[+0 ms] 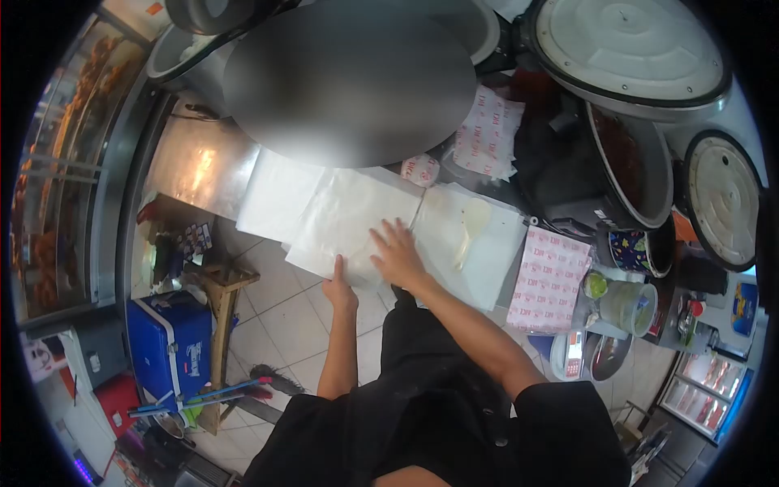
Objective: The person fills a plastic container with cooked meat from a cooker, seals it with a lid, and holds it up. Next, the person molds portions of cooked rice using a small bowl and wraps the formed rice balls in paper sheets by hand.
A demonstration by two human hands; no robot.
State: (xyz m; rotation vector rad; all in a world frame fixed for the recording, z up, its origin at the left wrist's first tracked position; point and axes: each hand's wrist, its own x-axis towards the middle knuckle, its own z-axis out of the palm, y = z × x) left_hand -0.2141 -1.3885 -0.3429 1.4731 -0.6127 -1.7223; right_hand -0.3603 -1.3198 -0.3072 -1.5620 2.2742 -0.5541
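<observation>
Paper [349, 208]: at near edge of surface [188, 166], likely for easy reach | right hand [396, 253]: spread wide, flat on it, seemingly steadying | left hand [341, 289]: at paper's near edge, cannot tell grip

Middle sheets [357, 195] before the person, cooler [172, 345] far left.
Left of them, another stack [276, 187]; right, a third [507, 260] with a paddle [475, 221] on it, then wrap [552, 280], then tub [630, 308]; bundle [489, 134] behind the third stack.
</observation>
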